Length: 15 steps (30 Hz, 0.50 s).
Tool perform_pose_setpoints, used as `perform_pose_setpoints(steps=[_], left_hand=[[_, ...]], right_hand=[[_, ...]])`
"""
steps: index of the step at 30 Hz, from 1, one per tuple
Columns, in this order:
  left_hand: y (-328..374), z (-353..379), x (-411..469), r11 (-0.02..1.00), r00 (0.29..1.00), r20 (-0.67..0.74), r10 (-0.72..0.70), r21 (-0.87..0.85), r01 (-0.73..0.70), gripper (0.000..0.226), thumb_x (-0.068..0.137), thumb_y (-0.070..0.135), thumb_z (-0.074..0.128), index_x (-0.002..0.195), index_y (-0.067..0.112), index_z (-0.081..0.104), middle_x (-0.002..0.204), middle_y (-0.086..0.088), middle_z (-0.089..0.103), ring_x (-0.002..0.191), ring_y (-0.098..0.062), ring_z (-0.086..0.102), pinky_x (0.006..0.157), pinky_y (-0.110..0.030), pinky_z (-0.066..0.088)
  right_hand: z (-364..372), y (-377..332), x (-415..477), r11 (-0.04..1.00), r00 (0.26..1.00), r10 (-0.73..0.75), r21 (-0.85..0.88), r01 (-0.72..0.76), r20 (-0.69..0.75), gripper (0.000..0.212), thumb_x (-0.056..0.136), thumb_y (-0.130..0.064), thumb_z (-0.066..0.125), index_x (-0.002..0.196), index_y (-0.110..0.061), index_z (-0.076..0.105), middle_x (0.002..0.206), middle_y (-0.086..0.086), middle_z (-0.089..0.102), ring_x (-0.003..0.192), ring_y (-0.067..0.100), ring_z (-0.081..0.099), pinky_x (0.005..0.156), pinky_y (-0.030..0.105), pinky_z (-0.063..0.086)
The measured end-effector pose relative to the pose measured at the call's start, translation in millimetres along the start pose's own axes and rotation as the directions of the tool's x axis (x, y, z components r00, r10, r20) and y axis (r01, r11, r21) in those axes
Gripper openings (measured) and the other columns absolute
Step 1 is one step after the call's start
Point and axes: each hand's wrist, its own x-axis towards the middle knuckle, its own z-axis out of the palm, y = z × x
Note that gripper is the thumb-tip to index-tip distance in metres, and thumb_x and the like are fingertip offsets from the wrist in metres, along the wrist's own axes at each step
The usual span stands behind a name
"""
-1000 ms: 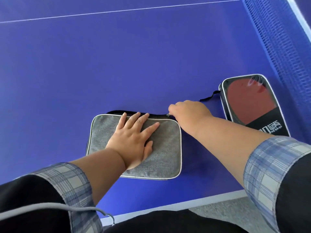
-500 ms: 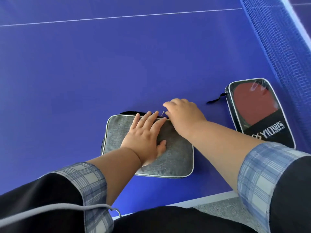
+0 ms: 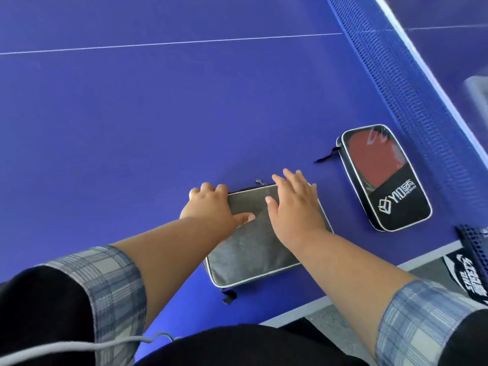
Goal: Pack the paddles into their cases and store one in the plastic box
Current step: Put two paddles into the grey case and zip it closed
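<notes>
A grey fabric paddle case lies on the blue table near its front edge, its zipper pull at the far side. My left hand grips the case's far left corner, fingers curled over the edge and thumb on top. My right hand lies flat on the case's right part with fingers spread, holding nothing. To the right, apart from both hands, lies a black case with a clear window that shows a red paddle inside. What the grey case holds is hidden.
The blue net runs along the right side. A blurred pale object sits beyond it. The table's white front edge is close to me, and a black printed net bracket cover hangs at the lower right.
My right hand left the zipper end and now lies flat on the grey case. My left hand moved from flat on top to gripping the far left corner. The case has turned slightly.
</notes>
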Motion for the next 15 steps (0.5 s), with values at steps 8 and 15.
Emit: perform_pose_setpoints(steps=[8, 15], left_hand=[[22, 22, 3, 0.995, 0.996, 0.007, 0.092, 0.039, -0.093, 0.080, 0.074, 0.088, 0.027, 0.122, 0.026, 0.043, 0.115, 0.001, 0.048, 0.107, -0.022, 0.052, 0.067, -0.036, 0.043], [36, -14, 73, 0.908, 0.908, 0.037, 0.418, 0.000, -0.418, 0.038, 0.100, 0.037, 0.045, 0.137, 0.044, 0.043, 0.129, 0.005, 0.048, 0.112, -0.022, 0.052, 0.075, -0.042, 0.051]], right_hand=[[24, 13, -12, 0.994, 0.999, -0.015, -0.112, 0.019, 0.035, 0.064, 0.096, -0.043, 0.015, 0.155, -0.025, 0.031, 0.164, 0.002, 0.026, 0.153, 0.023, 0.016, 0.121, 0.056, 0.013], [29, 11, -13, 0.991, 0.999, 0.031, -0.130, -0.035, -0.028, 0.071, 0.092, -0.040, 0.023, 0.156, -0.010, 0.027, 0.163, 0.007, 0.027, 0.152, 0.022, 0.021, 0.121, 0.054, 0.016]])
